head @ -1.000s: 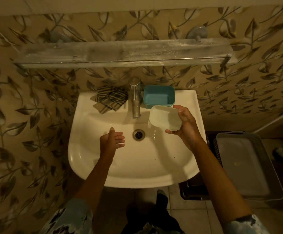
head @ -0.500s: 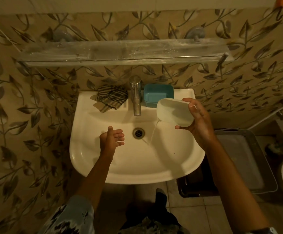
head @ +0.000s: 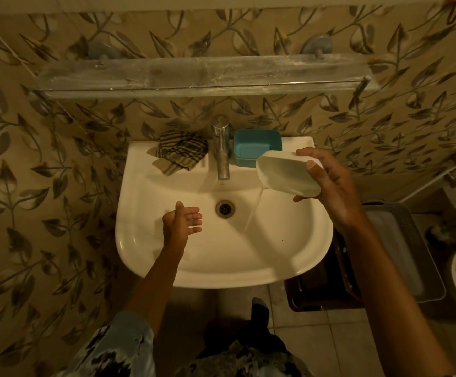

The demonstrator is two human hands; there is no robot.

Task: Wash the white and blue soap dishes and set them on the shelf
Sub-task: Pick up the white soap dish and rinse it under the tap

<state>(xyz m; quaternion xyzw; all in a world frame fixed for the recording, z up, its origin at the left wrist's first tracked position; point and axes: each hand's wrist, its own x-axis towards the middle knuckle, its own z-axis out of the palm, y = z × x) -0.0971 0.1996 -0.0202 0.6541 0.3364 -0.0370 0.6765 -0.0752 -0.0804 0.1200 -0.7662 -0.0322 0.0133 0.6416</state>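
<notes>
Shelf [head: 194, 74] is mounted on the wall above the sink [head: 221, 257]. Right hand [head: 330, 183] grips the white dish [head: 284, 172] over the basin's right side, tilted, with water [head: 254, 210] running from its lower corner. Cloth [head: 182, 152] lies on the sink ledge left of the tap [head: 222, 148]. Blue dish [head: 254, 148] sits just right of the tap. Left hand [head: 180, 224] hovers beside the drain [head: 224, 208], fingers relaxed and spread.

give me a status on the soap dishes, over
Right hand grips white soap dish, tilted, draining into sink. Left hand open over it. Blue soap dish on sink ledge beside tap. Neither on shelf yet.
</notes>
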